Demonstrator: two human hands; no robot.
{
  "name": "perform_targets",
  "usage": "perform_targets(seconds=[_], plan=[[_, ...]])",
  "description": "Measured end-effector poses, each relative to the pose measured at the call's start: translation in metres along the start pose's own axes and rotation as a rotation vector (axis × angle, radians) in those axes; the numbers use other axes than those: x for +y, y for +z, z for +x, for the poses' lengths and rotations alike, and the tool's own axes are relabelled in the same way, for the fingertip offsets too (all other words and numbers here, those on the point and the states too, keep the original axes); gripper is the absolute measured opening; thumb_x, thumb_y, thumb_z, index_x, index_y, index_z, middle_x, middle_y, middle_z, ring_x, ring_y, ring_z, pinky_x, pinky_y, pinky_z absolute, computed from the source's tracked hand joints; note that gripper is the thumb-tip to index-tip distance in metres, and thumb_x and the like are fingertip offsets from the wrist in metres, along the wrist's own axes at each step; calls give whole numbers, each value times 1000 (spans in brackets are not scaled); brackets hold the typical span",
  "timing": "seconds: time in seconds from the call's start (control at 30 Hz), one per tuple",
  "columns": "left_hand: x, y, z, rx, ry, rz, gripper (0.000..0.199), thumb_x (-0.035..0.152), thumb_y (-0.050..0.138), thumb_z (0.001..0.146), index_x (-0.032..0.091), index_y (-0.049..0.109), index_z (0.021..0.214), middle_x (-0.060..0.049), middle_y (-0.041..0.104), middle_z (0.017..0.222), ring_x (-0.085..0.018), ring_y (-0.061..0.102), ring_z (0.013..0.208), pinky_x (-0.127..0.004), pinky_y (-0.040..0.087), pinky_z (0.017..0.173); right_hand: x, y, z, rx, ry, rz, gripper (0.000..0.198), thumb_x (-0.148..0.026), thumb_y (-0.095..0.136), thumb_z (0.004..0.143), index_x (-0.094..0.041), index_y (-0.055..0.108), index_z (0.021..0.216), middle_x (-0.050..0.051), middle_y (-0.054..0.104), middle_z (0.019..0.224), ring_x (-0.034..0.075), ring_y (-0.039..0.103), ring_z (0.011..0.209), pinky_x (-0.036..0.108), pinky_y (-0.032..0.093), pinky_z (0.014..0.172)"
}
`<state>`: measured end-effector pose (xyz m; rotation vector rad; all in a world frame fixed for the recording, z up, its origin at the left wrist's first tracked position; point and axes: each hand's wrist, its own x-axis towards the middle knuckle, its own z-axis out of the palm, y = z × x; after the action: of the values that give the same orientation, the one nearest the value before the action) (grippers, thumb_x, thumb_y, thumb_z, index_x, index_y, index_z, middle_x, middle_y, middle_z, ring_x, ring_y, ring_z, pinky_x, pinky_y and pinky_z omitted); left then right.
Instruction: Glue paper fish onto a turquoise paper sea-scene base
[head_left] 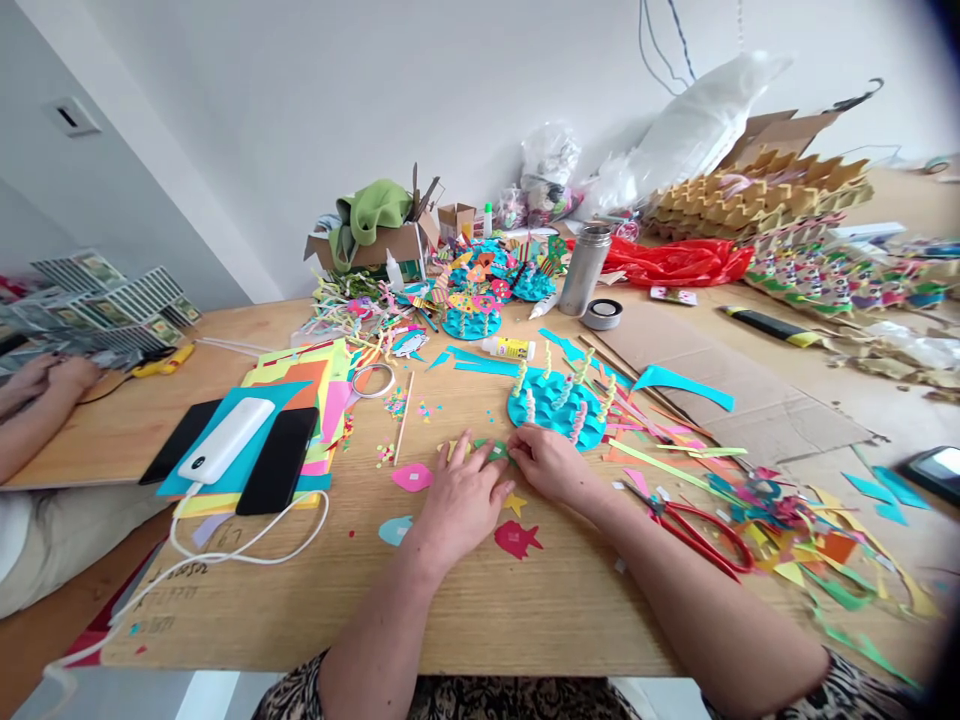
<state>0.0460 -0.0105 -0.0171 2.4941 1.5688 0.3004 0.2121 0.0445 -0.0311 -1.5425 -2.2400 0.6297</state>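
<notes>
1. Dark patterned sleeves (296,692) sit closest, bare forearms reaching over the wooden tabletop (585,625).
2. Centre of the action: a green paper cutout (491,449), flat on the wood between the hands, partly covered, a small whitish square on its face; its full outline is hidden.
3. Left hand (465,495) palm down, fingers fanned, fingertips on or beside the green piece, nothing gripped. Right hand (549,460) curled at its right edge, fingertips close together; whether they pinch anything, I cannot tell.
4. Around them lie a pink leaf-like cutout (409,478), a light-blue one (391,531), a red paper fish (517,540) and a yellow paper star (515,503).
5. Just beyond, a bright-blue bumpy disc (559,408) bristles with twisted pale stalks; red-handled scissors (705,540) lie to the right among paper scraps.
6. Farther back, a steel flask (587,270) and stacked cardboard egg trays (757,200) stand before a pale wall (375,100); another person's hands (64,375) rest far left.
</notes>
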Motion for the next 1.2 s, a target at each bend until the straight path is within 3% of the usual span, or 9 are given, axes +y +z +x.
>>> perform_targets(seconds=[1.2], plan=[[1,1,-1,-6,-8,18,39,40,36,98,26,58,126,-3,51,142,-33,33,138,-58,29,112,-2,1,-1,-3,8,-49,18,-14,46,87,-16,62,81,6,67,88,15,60,79,23,36,66]])
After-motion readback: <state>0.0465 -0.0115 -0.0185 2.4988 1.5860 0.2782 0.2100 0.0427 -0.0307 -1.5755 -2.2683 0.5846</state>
